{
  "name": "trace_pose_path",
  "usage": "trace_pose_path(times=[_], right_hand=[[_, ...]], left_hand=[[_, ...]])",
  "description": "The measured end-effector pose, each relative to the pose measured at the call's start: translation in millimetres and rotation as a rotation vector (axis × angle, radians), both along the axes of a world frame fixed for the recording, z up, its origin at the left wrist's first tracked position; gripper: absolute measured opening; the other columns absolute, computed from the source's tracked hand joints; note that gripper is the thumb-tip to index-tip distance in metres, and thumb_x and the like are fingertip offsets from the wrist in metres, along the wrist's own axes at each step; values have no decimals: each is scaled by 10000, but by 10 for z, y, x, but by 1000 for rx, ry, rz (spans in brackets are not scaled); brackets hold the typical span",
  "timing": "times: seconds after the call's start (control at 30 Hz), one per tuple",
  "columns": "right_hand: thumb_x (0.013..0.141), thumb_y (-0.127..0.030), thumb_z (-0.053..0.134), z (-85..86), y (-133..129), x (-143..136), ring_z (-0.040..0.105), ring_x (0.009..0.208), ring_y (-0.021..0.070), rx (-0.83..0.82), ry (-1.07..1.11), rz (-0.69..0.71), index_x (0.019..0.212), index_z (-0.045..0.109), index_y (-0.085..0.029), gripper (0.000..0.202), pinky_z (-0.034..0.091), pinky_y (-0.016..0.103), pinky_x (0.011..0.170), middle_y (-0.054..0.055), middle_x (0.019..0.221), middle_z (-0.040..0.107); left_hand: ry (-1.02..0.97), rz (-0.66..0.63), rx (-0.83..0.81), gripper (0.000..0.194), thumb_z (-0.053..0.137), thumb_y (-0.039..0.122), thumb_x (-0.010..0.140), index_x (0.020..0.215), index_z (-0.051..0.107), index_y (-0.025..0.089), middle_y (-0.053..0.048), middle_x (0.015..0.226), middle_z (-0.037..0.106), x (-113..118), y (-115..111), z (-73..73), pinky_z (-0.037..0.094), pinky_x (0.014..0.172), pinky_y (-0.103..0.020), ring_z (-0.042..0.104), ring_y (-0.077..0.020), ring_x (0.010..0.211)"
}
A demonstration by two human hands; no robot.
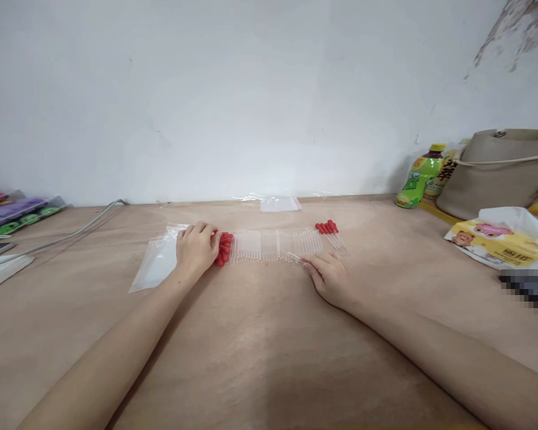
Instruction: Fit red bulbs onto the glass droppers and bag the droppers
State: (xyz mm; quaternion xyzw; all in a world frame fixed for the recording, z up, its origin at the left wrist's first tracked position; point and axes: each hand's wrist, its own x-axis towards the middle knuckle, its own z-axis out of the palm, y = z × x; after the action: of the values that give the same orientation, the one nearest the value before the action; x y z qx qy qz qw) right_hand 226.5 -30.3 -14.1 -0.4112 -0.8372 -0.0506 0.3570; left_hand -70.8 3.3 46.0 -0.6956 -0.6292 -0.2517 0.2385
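Both hands of the person work low over the brown-covered table [251,346] in the head view. Fingers of the left hand [196,248] curl down at a heap of red bulbs [225,248]; whether they grip one cannot be told. Right thumb and fingers, on the right hand [327,275], pinch a thin clear tube [295,256] at the near edge of a row of clear tubes [278,245], which lies between the hands. Just beyond the right hand, several red-topped droppers [326,227] lie side by side.

A clear plastic bag [155,266] lies flat, partly under the left hand; a smaller bag [278,204] with a red edge line lies near the wall. At far left, clear trays [21,215] hold purple and green pieces. To the right stand a green bottle [416,179], yellow-capped, and a beige handbag [497,173], its contents hidden; a printed yellow-and-white packet [497,236] lies before the handbag.
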Motion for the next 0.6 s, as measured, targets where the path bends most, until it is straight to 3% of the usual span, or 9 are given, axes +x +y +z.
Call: trace_pose_path(times=[0.13, 0.23, 0.3, 0.47, 0.6], right_hand=[[877, -188, 361, 5, 2, -5, 556, 782, 161, -35, 86, 33, 899, 531, -166, 173, 382, 294, 712, 55, 829, 622], [873, -198, 360, 26, -13, -3, 544, 747, 158, -87, 144, 37, 886, 502, -172, 145, 410, 282, 675, 52, 801, 594], [875, -202, 352, 42, -27, -2, 539, 739, 156, -120, 156, 47, 894, 490, -177, 141, 418, 281, 669, 51, 804, 584], [869, -227, 384, 75, -55, -9, 535, 747, 151, -202, 97, 116, 864, 493, -185, 117, 417, 270, 659, 40, 805, 583], [870, -229, 387, 70, -56, -17, 533, 742, 147, -197, 64, 154, 869, 527, -173, 150, 422, 268, 662, 46, 811, 575]], left_hand=[[-211, -319, 67, 216, 423, 261, 854, 960, 577, 151, -71, 910, 609, 231, -142, 8, 419, 762, -312, 558, -194, 845], [-311, -651, -122, 192, 424, 216, 852, 973, 562, 163, -46, 878, 617, 470, -339, -72, 441, 688, -249, 568, -146, 781], [-288, -766, -256, 186, 443, 183, 828, 961, 572, 171, -41, 883, 619, 582, -460, -161, 441, 658, -236, 565, -138, 769], [-241, -785, -380, 200, 496, 140, 741, 919, 583, 165, -20, 744, 587, 639, -579, -325, 425, 572, -238, 521, -121, 613], [-260, -706, -338, 244, 571, 263, 750, 972, 601, 165, -49, 845, 590, 677, -554, -345, 447, 679, -288, 552, -160, 734]])
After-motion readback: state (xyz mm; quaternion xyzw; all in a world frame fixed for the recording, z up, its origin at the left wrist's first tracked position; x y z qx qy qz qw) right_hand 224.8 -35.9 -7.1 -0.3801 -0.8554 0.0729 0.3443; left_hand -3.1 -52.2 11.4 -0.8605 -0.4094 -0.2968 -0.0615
